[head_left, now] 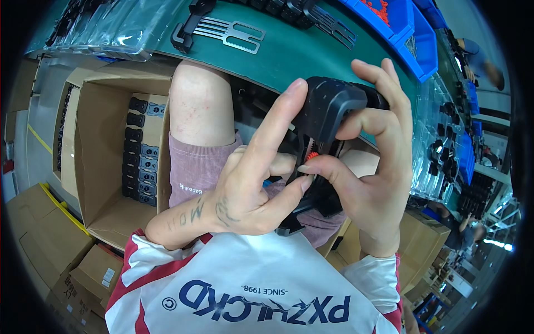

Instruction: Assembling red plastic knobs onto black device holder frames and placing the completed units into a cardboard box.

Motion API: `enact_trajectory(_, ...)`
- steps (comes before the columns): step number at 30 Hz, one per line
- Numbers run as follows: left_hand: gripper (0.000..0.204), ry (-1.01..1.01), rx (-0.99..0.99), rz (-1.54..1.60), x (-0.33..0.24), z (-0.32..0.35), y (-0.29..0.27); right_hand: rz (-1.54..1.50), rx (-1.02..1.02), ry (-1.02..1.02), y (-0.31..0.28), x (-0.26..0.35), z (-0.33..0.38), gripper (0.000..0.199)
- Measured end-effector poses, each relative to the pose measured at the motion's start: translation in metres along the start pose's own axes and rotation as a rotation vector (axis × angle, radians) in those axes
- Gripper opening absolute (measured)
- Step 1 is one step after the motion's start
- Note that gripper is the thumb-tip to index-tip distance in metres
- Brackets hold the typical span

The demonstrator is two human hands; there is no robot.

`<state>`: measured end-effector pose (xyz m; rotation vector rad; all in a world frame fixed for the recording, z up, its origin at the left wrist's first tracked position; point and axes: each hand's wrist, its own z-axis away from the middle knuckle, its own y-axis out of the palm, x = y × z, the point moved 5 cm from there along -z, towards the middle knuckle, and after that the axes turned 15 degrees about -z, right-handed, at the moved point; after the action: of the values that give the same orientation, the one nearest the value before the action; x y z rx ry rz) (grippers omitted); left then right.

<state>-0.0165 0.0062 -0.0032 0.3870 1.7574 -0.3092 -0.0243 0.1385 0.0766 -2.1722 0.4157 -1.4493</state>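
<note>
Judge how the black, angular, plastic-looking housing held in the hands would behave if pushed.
The black housing would probably be stiff: its moulded shell shows no sag. Its smooth, faintly shiny faces might be slightly slippery. Its angular outline suggests tipping rather than rolling.

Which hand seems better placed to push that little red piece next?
Probably the right hand: its thumb lies beside the red piece; the left hand has its thumb tip slightly lower.

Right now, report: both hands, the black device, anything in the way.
Left hand and right hand both on black device. Small red part at right thumb tip. Pronged metal piece on green tabletop, out of the way.
</note>
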Motion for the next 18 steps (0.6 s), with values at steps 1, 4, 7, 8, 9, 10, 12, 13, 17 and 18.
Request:
enact_trajectory(1, 0.09, 0.0, 0.003, -0.015, 0.0, 0.0, 0.0, -0.001, -0.003, 0.002, 0.001, -0.001, 0.0, 0.034)
enact_trajectory(4, 0.09, 0.001, 0.011, -0.061, 0.001, 0.0, -0.001, 0.05, -0.014, 0.01, 0.006, -0.008, 0.004, 0.037)
enact_trajectory(7, 0.091, -0.042, 0.003, 0.041, 0.005, 0.0, -0.003, 0.057, -0.018, -0.005, 0.006, -0.006, 0.0, 0.036)
enact_trajectory(8, 0.091, -0.083, 0.0, 0.166, 0.007, 0.0, -0.001, 0.056, -0.016, -0.008, 0.002, -0.006, -0.003, 0.036)
enact_trajectory(9, 0.092, -0.123, -0.005, 0.29, 0.009, 0.001, 0.0, -0.1, -0.109, -0.039, -0.011, -0.009, -0.008, 0.035)
enact_trajectory(10, 0.093, -0.163, -0.01, 0.414, 0.011, 0.002, -0.001, -0.257, -0.201, -0.07, -0.023, -0.013, -0.014, 0.034)
enact_trajectory(12, 0.093, -0.14, -0.001, 0.411, 0.01, 0.001, -0.004, -0.117, -0.366, -0.117, -0.053, -0.028, -0.036, 0.034)
enact_trajectory(13, 0.093, -0.118, -0.001, 0.406, 0.01, 0.001, -0.006, -0.019, -0.389, -0.159, -0.06, -0.038, -0.052, 0.035)
enact_trajectory(17, 0.094, -0.098, 0.002, 0.387, 0.005, 0.003, -0.012, 0.409, -0.166, 0.346, -0.085, -0.124, -0.144, 0.037)
enact_trajectory(18, 0.094, -0.116, 0.023, 0.389, 0.003, 0.001, -0.009, 0.427, -0.192, 0.363, -0.102, -0.129, -0.137, 0.037)
